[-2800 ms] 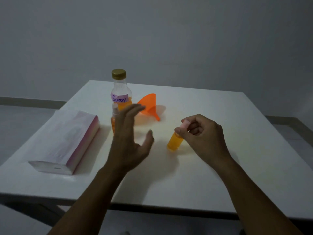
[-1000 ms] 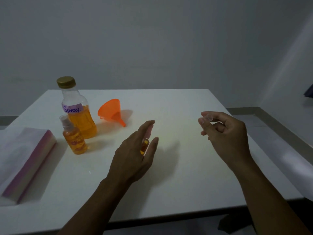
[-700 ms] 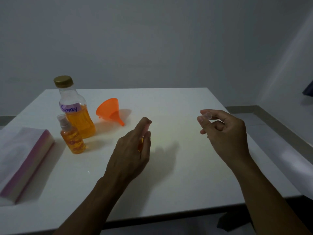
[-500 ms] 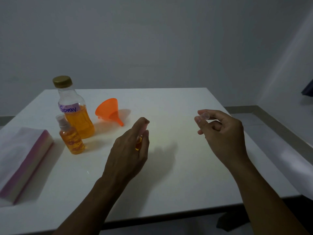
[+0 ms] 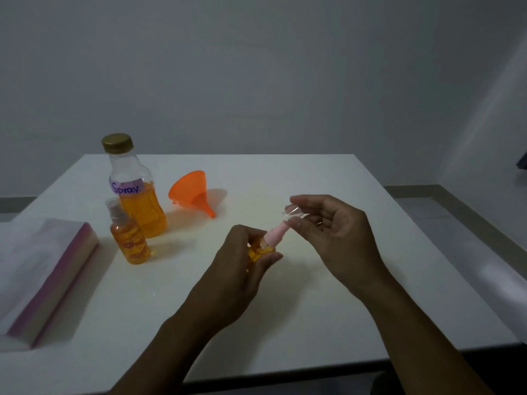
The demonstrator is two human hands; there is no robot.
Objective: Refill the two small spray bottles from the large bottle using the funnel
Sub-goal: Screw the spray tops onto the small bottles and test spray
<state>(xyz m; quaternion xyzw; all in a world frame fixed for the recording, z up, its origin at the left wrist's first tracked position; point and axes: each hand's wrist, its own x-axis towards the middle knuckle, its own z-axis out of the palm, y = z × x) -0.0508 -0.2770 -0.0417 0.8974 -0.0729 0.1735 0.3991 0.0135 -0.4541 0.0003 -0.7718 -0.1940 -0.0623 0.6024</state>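
My left hand (image 5: 239, 269) grips a small spray bottle (image 5: 258, 250) of orange liquid, tilted so its pink spray head (image 5: 275, 233) points up and right. My right hand (image 5: 333, 232) pinches a small clear cap (image 5: 292, 210) just above that pink head. A second small spray bottle (image 5: 129, 238) of orange liquid stands upright on the white table (image 5: 285, 309). Right behind it stands the large bottle (image 5: 135, 189), gold-capped, labelled "Spray" and about half full. The orange funnel (image 5: 194, 192) lies on its side to the right of the large bottle.
A flat pack of tissues (image 5: 40, 277) in pink and white wrap lies at the table's left edge. A grey wall rises behind the table. Floor shows past the table's right edge.
My left hand has lifted the small bottle off the table and tilted it. My right hand has come left with the clear cap, down to the pink spray head.
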